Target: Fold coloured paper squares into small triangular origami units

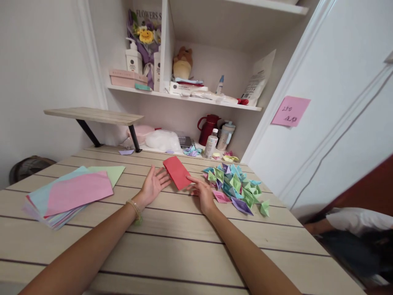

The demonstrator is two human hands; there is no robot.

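Note:
A folded sheet of red paper (177, 172) is held up over the table, tilted. My right hand (202, 193) pinches its lower right corner between thumb and fingers. Palm up, my left hand (154, 184) lies beside the paper's left edge with its fingers spread; its fingertips come close to the paper, and I cannot tell whether they touch it. To the right of my right hand is a heap of folded paper boats (236, 182) in green, blue, purple and pink. On the left lies a stack of coloured paper sheets (80, 191), a pink one uppermost.
Behind the table are a clear bottle (211, 144), a dark red jug (208, 129) and a plastic bag (164, 140). A small raised shelf (93, 116) stands at the back left. Another person's white sleeve (357, 219) shows at the right, beyond the table edge.

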